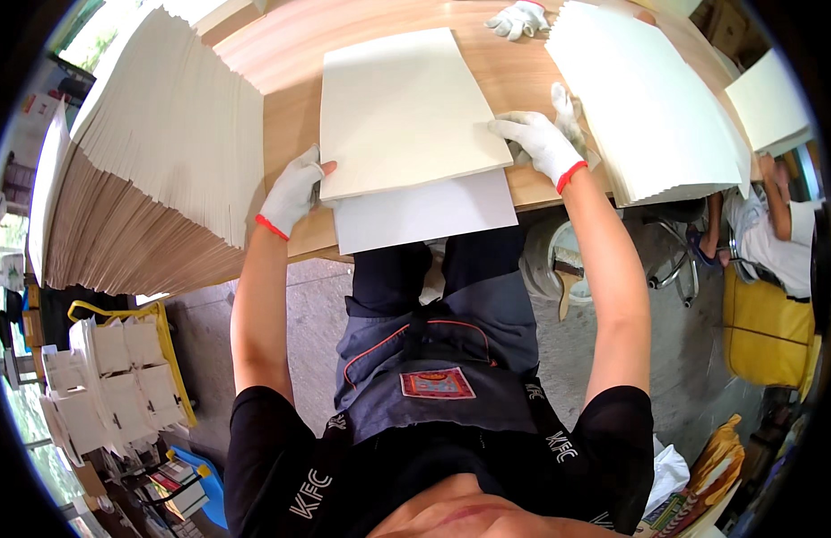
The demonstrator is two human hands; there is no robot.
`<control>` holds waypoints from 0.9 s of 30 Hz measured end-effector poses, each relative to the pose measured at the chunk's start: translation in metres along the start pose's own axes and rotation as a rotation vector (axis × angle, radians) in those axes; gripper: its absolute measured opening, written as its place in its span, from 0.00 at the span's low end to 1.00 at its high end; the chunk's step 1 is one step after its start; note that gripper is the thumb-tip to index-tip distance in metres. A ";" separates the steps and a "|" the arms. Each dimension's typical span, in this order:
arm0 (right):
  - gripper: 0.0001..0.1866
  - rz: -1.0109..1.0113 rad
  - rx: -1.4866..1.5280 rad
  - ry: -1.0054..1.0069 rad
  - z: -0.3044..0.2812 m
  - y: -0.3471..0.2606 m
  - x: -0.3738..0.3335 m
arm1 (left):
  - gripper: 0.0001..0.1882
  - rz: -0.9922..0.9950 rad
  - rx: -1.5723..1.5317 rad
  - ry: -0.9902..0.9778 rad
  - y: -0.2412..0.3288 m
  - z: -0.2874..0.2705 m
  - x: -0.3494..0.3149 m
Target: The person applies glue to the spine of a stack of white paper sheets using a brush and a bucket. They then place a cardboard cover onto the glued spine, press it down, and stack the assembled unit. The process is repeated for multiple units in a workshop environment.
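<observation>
A flat cream board [402, 112] lies in front of me on the wooden table. Under its near edge a white sheet [424, 213] sticks out past the table's front edge. My left hand [294, 190], in a white glove with a red cuff, grips the board's near left corner, a bare thumb tip showing on it. My right hand [541, 143], gloved the same way, is closed on the near right edge; its lower fingers are partly hidden. Just beyond that hand lies a loose white glove [566, 112].
Tall fanned stacks of cream sheets flank me, one on the left [173, 125] and one on the right [644, 99]. More gloves [518, 20] lie at the table's far side. Below right stands a white bucket [545, 260] with a brush. Another person [778, 233] sits at far right. A yellow-framed cart [128, 368] stands lower left.
</observation>
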State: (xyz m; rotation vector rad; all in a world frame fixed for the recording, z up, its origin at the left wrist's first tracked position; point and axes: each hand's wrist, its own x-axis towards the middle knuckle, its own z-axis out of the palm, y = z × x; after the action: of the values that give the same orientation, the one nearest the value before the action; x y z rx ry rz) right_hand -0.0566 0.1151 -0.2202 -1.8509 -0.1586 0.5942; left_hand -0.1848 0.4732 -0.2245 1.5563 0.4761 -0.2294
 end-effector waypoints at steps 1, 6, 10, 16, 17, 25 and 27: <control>0.24 -0.011 -0.076 0.008 0.006 -0.001 0.001 | 0.27 -0.032 0.153 0.001 -0.012 -0.018 0.013; 0.24 -0.385 -0.773 0.418 0.018 0.021 -0.013 | 0.33 0.151 0.979 0.359 -0.009 0.012 -0.027; 0.28 -0.554 -0.932 0.531 0.023 0.034 -0.054 | 0.39 0.609 1.061 0.495 -0.065 0.005 -0.041; 0.37 -0.537 -0.973 0.521 0.040 0.068 -0.071 | 0.39 0.705 1.077 0.434 -0.076 0.015 -0.054; 0.37 -0.553 -0.963 0.516 0.044 0.066 -0.070 | 0.39 0.707 1.091 0.436 -0.075 0.013 -0.056; 0.37 -0.576 -0.983 0.495 0.044 0.070 -0.067 | 0.38 0.726 1.083 0.429 -0.073 0.013 -0.054; 0.37 -0.575 -0.988 0.485 0.045 0.069 -0.067 | 0.37 0.714 1.094 0.428 -0.072 0.013 -0.054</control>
State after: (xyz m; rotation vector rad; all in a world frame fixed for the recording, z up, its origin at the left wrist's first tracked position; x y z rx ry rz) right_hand -0.1478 0.1019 -0.2725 -2.6559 -0.7239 -0.4402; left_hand -0.2623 0.4508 -0.2665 2.7588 0.0520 0.4992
